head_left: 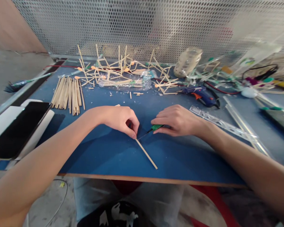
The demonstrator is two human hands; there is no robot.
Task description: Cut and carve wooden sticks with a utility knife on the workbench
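Note:
Thumb and fingers of my left hand point(123, 119) pinch a thin wooden stick point(146, 154), whose near part slants down toward the table's front edge. Part of the stick's far side is hidden under the hand. Closed around a green-handled craft knife point(157, 127) is my right hand point(176, 121). The knife's thin blade points left and its tip is at the stick, close beside my left fingertips; whether it touches cannot be made out. Both hands are low over the blue tabletop point(97, 157).
Left lie a bundle of wooden sticks point(67, 94) and a phone point(19, 129) on a white stand. Stick frames point(123, 67) and a plastic bag point(125, 82) fill the back. Rightward are a blue glue gun point(202, 94), a ruler point(222, 123) and a jar point(187, 61) before a perforated metal panel point(132, 25).

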